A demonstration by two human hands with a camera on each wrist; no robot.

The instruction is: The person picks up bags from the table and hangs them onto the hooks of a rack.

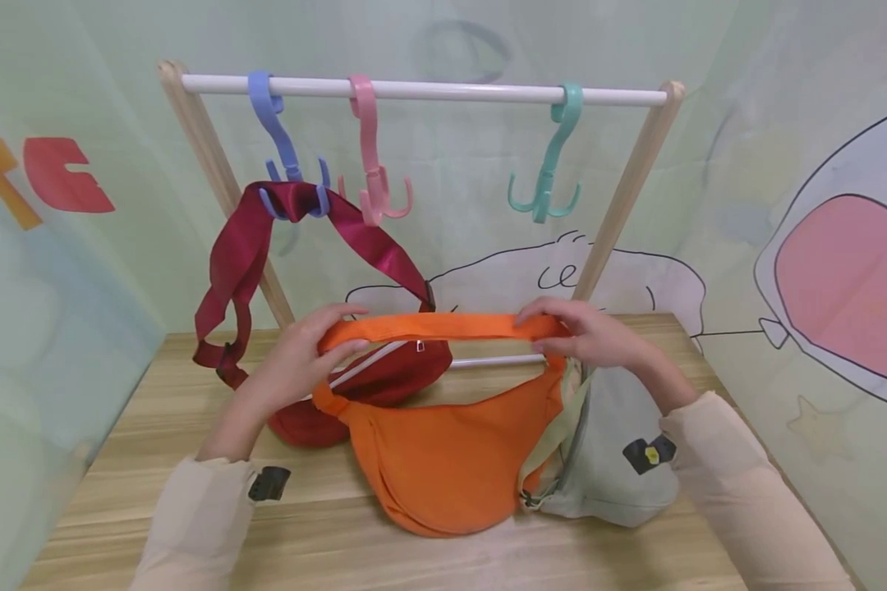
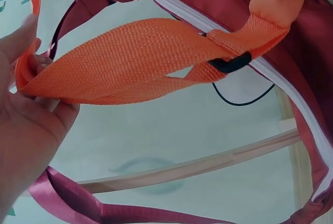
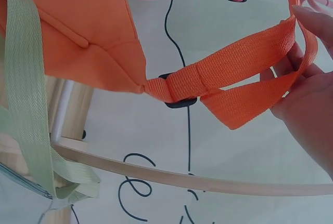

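Observation:
An orange shoulder bag (image 1: 451, 460) hangs by its wide strap (image 1: 443, 327), which both hands hold stretched level above it. At the strap's left end my left hand (image 1: 306, 349) grips the webbing between thumb and fingers. My right hand (image 1: 587, 332) pinches the other end, and the strap folds over its fingers in the right wrist view. Black buckles (image 2: 231, 63) show on the orange webbing. Behind, a dark red bag (image 1: 406, 377) with a white zipper hangs by its strap from a blue hook (image 1: 277, 139). The pink hook (image 1: 373, 156) and green hook (image 1: 550, 156) carry nothing.
A rack with a white bar (image 1: 458, 89) and wooden legs (image 1: 631, 189) stands on the wooden table (image 1: 148, 509). A grey-green bag (image 1: 621, 451) rests on the table at the right, its pale strap (image 3: 26, 78) overlapping the orange bag. A printed cloth backdrop (image 1: 820, 164) surrounds the table.

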